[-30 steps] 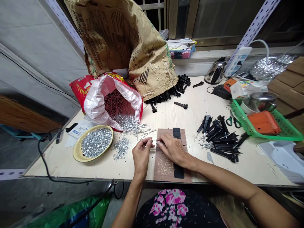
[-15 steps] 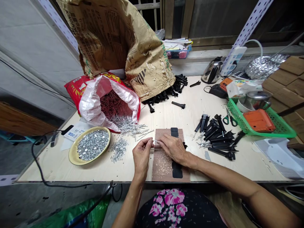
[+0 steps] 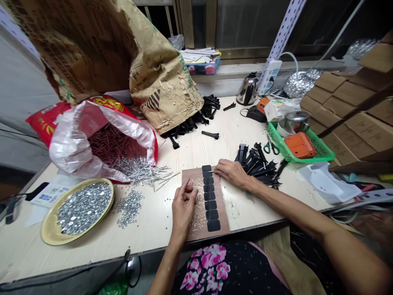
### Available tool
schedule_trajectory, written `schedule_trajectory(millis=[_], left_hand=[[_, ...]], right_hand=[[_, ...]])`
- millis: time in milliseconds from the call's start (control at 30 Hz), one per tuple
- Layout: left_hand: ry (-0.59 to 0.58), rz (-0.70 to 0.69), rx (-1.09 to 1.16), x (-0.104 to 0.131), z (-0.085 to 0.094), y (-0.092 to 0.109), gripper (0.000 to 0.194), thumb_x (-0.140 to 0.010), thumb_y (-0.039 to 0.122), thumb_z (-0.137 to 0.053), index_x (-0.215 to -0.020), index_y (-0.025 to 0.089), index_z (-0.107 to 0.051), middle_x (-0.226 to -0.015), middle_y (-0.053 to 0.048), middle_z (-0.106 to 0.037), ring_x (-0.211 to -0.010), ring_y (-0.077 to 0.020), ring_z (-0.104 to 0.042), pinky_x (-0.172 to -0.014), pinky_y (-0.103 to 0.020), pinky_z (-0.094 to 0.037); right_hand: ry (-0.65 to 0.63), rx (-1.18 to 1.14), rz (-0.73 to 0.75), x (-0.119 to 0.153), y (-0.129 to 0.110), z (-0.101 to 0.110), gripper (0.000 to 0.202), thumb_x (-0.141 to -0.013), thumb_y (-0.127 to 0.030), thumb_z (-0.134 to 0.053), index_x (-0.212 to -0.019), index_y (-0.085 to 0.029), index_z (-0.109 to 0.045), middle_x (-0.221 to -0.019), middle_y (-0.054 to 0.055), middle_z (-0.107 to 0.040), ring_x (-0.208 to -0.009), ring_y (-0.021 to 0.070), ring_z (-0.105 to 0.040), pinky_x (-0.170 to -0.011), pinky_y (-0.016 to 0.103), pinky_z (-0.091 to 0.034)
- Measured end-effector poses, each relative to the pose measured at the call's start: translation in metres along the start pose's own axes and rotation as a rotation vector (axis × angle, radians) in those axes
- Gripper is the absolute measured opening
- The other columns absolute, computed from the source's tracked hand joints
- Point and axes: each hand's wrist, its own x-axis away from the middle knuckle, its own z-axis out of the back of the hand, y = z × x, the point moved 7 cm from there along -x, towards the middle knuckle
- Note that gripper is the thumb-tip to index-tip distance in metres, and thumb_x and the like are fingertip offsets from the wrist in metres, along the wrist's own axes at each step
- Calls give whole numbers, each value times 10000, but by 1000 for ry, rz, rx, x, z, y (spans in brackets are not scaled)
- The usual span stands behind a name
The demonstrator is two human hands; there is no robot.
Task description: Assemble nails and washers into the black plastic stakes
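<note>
A brown board [image 3: 221, 205] lies at the table's front edge, with a column of several black rounded squares [image 3: 211, 205] and pale crumbs on it. My right hand [image 3: 231, 173] is closed at the board's upper right, pinching a thin silvery nail [image 3: 211, 171] that points left over the upper squares. Over the board's left side is my left hand [image 3: 184, 205], thumb and forefinger apart, the other fingers curled; nothing shows in it. Loose silvery nails [image 3: 150, 174] spill from a red and white sack [image 3: 70, 143]. Small metal washers [image 3: 130, 209] lie in a heap left of my left hand.
A yellow dish [image 3: 49, 231] of washers stands at the left. Black plastic pieces [image 3: 258, 164] are piled right of the board, more under a torn paper sack [image 3: 166, 90]. Scissors [image 3: 272, 147], a green basket [image 3: 322, 155], a kettle [image 3: 248, 89] and cartons [image 3: 353, 96] stand right.
My hands have parted: the right moved up and right with the nail, the left dropped lower on the board. The column of black squares is now uncovered. The view has swung right.
</note>
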Motion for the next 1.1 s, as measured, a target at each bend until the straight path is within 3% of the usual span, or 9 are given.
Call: schedule_trajectory(millis=[167, 233, 333, 367, 433, 500, 633, 833, 1100], left_hand=[[96, -78, -113, 0, -1, 0, 525, -779, 405, -610, -1261, 208, -542, -936, -47, -590, -677, -118, -537, -661, -257, -479], [121, -89, -132, 0, 0, 2, 519, -772, 409, -615, -1245, 202, -554, -915, -42, -597, -682, -123, -540, -681, -262, -477], [144, -84, -144, 1, 1, 4, 522, -765, 420, -618, -1235, 198, -559, -874, -31, -600, -676, -126, -545, -678, -257, -473], [148, -82, -148, 2, 1, 5, 525, -768, 423, -613, -1238, 198, -554, -866, -28, -597, -672, -125, -544, -673, -254, -472], [150, -81, -156, 2, 1, 5, 532, -778, 429, -597, -1253, 196, -538, -857, -25, -588, -666, -123, -540, -665, -250, -470], [144, -85, -175, 2, 0, 5, 539, -789, 434, -580, -1268, 194, -521, -862, -26, -580, -667, -121, -537, -666, -247, -468], [132, -87, -229, 0, -1, 5, 537, -802, 440, -561, -1281, 204, -505, -866, -19, -570, -665, -113, -534, -674, -240, -463], [139, -82, -207, 1, -3, 2, 532, -807, 438, -560, -1286, 217, -493, -830, -1, -552, -646, -108, -513, -662, -231, -453], [135, -68, -186, 3, -1, 5, 546, -809, 453, -551, -1287, 197, -490, -818, -7, -553, -654, -124, -524, -676, -253, -459]], right_hand=[[-143, 1, 495, 37, -44, -18, 257, -957, -129, -331, -869, -167, -570, -735, -7, -526, -646, 85, -440, -488, 194, -319], [-127, 16, 437, 33, -40, -14, 262, -960, -143, -322, -869, -165, -567, -763, 0, -527, -660, 87, -440, -484, 193, -317], [-38, 41, 88, 19, -15, -1, 335, -975, -211, -264, -864, -143, -573, -787, 23, -523, -657, 93, -444, -482, 195, -323], [-50, 33, 97, 19, -18, -1, 370, -973, -189, -230, -857, -144, -578, -763, 20, -518, -646, 93, -440, -484, 196, -324], [-178, -69, 380, 27, -43, -6, 336, -955, -145, -275, -845, -176, -591, -768, 3, -547, -666, 95, -454, -478, 191, -325], [-244, -136, 496, 33, -54, -7, 326, -947, -170, -306, -824, -184, -608, -784, -7, -573, -691, 95, -470, -478, 183, -339], [-194, -130, 256, 16, -31, 0, 465, -968, -243, -198, -799, -138, -619, -767, -9, -556, -604, 75, -435, -462, 161, -330], [-227, -2, 456, 29, -44, -9, 212, -933, -129, -372, -848, -169, -561, -843, 19, -545, -715, 109, -447, -483, 214, -223], [-179, 16, 342, 29, -46, -2, 221, -947, -191, -393, -813, -189, -569, -814, 5, -545, -693, 106, -452, -500, 253, -200]])
